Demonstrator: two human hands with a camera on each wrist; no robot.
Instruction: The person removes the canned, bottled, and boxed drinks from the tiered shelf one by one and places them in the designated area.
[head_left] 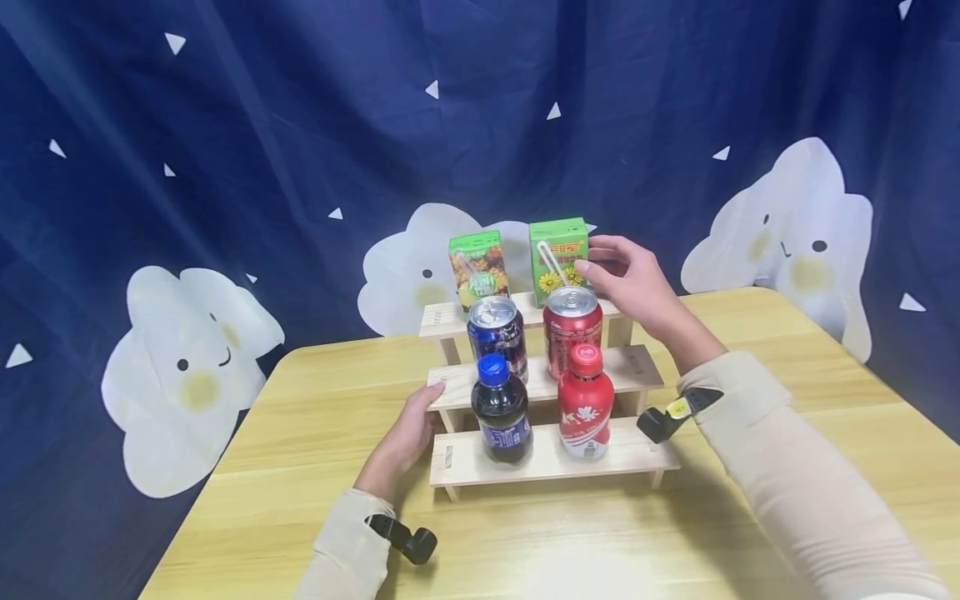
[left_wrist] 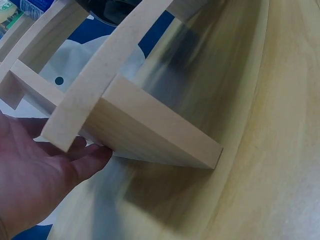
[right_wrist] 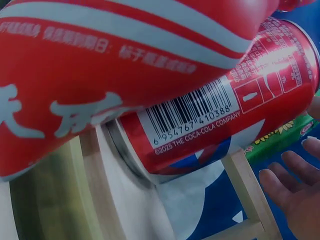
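Observation:
A three-tier wooden display stand (head_left: 480,472) bears drinks in pairs. My left hand (head_left: 408,429) grips the left end of its middle shelf, thumb on top; in the left wrist view the fingers (left_wrist: 92,160) lie against the stand's side. On the top shelf, my right hand (head_left: 633,279) is around the right side of a green drink carton (head_left: 558,229) with a white straw. Its thumb is over the carton's front edge. The right wrist view shows these fingers (right_wrist: 280,182) spread and loosely bent beside the carton (right_wrist: 280,137); contact is unclear.
Another carton (head_left: 480,262) stands left on top. A blue can (head_left: 495,333) and a red Coca-Cola can (head_left: 572,329) share the middle shelf. Below are a dark, blue-capped bottle (head_left: 501,412) and a red bottle (head_left: 586,408). Behind the wooden table (head_left: 300,500) hangs a blue curtain (head_left: 337,125).

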